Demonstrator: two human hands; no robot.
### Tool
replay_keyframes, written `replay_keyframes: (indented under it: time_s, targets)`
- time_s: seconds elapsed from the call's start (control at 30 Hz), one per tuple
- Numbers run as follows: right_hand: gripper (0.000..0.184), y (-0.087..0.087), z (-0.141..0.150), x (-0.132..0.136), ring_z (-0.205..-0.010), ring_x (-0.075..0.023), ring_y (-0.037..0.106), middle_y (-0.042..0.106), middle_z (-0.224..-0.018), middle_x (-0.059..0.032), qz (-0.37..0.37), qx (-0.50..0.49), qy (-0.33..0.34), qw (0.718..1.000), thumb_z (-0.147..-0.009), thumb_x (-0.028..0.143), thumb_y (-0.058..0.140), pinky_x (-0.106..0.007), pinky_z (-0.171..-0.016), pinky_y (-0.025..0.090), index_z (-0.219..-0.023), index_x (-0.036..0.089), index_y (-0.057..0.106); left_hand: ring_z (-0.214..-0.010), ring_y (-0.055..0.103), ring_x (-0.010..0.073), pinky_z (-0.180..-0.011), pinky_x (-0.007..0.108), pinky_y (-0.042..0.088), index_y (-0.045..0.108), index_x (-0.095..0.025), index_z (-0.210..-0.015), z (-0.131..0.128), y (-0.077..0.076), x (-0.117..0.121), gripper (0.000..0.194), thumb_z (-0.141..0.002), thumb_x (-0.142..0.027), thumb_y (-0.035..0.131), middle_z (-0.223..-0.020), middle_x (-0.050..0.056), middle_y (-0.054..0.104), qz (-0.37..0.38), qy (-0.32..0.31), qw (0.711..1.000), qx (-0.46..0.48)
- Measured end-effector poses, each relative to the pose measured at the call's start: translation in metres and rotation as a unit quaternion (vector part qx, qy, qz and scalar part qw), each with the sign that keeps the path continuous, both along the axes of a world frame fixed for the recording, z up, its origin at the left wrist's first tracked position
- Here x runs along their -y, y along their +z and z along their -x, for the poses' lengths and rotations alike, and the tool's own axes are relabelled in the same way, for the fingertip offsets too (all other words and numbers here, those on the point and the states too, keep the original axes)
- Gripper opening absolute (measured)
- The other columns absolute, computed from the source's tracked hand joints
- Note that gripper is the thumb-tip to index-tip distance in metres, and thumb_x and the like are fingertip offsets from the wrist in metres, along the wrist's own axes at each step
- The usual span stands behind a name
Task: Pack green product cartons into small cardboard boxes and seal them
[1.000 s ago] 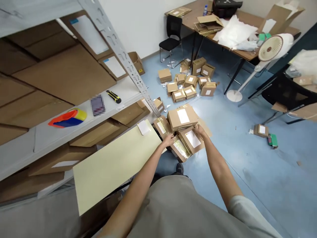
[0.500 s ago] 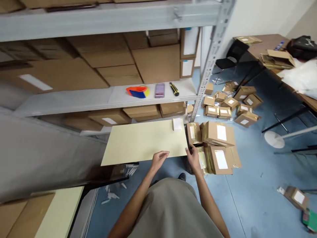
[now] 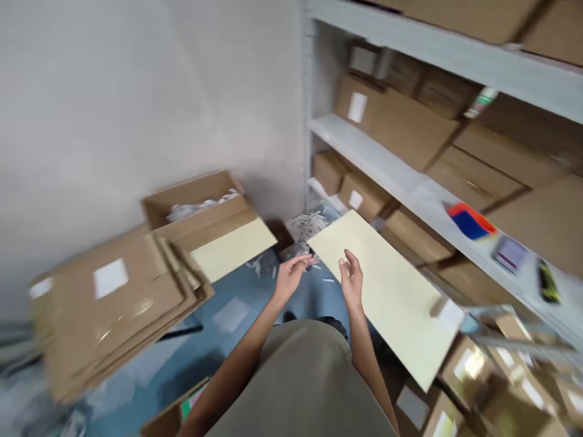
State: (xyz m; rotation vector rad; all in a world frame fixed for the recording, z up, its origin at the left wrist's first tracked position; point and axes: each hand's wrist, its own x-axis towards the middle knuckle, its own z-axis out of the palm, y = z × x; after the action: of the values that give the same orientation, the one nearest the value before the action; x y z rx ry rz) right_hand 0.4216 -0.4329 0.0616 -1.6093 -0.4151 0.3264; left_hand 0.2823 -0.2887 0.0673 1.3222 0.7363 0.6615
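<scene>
My left hand is in the air over the blue floor, in the gap between two pale yellow tabletops. Its fingers stretch to the right, and I see nothing held in them. Over the near edge of the right-hand tabletop hovers my right hand, its fingers loosely bent and apart from the thumb, also holding nothing. A small white stack of paper lies at that tabletop's far right end, blurred. On the left tabletop stands an open cardboard box with crumpled white material inside.
Several flattened cartons are piled at left. A shelf rack full of cardboard boxes stands at right. On its ledge are a tape roll, a phone and a cutter knife. Paper scraps litter the floor.
My view has swung left, away from the floor boxes and toward the left tabletop and its open box. My right hand has left the right end of the tabletop.
</scene>
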Motion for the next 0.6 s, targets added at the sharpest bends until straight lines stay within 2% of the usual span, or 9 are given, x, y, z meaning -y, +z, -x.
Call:
replay_keyframes:
  time_s: [0.1,0.17,0.33,0.4,0.5,0.6]
  targets:
    - [0.071,-0.008,0.029,-0.080,-0.152,-0.0351,0.064,0.070,-0.159,-0.0204,0.015,-0.014,0.138,0.990,-0.094,0.071,0.074,-0.058,-0.132,0.047,-0.144,0.019,0.071,-0.109,0.085,0.0334,-0.109,0.053,0.065,0.087,-0.019,-0.115,0.062,-0.005,-0.052,0.046,-0.088,-0.055,0.078,-0.117,0.016,0.088,0.020,0.163,0.986,0.028]
    - [0.072,-0.012,0.049,-0.123,-0.152,-0.0349,0.065,0.070,-0.159,-0.0203,0.022,-0.017,0.213,0.977,-0.093,0.071,0.075,-0.058,-0.133,0.046,-0.143,0.019,0.071,-0.111,0.085,0.0335,-0.108,0.052,0.065,0.087,-0.018,-0.116,0.104,-0.012,-0.073,0.046,-0.087,-0.053,0.077,-0.122,0.018,0.087,0.035,0.261,0.964,0.043]
    - [0.076,-0.021,0.098,-0.208,-0.153,-0.0349,0.064,0.069,-0.160,-0.0216,0.044,-0.026,0.366,0.929,-0.091,0.074,0.077,-0.059,-0.134,0.045,-0.143,0.019,0.071,-0.114,0.084,0.0336,-0.112,0.053,0.063,0.085,-0.018,-0.113,0.189,-0.032,-0.090,0.044,-0.083,-0.050,0.080,-0.127,0.019,0.086,0.057,0.457,0.886,0.049]
    - [0.078,-0.025,0.116,-0.238,-0.153,-0.0354,0.063,0.069,-0.160,-0.0225,0.054,-0.034,0.418,0.906,-0.089,0.076,0.078,-0.059,-0.134,0.045,-0.142,0.019,0.072,-0.115,0.084,0.0341,-0.113,0.054,0.063,0.085,-0.018,-0.114,0.210,-0.036,-0.091,0.047,-0.082,-0.052,0.083,-0.127,0.019,0.086,0.069,0.512,0.855,0.047]
    - [0.079,-0.028,0.142,-0.278,-0.152,-0.0358,0.064,0.069,-0.159,-0.0232,0.067,-0.042,0.493,0.866,-0.087,0.077,0.079,-0.060,-0.133,0.046,-0.140,0.018,0.072,-0.115,0.084,0.0350,-0.112,0.056,0.063,0.084,-0.016,-0.118,0.227,-0.035,-0.093,0.056,-0.082,-0.059,0.087,-0.125,0.020,0.086,0.086,0.570,0.816,0.047]
    - [0.076,-0.025,0.165,-0.311,-0.150,-0.0352,0.066,0.068,-0.161,-0.0222,0.073,-0.050,0.573,0.815,-0.090,0.076,0.079,-0.060,-0.132,0.048,-0.142,0.020,0.071,-0.114,0.084,0.0352,-0.110,0.055,0.064,0.083,-0.016,-0.124,0.232,-0.029,-0.097,0.064,-0.084,-0.065,0.087,-0.123,0.020,0.087,0.100,0.593,0.798,0.049]
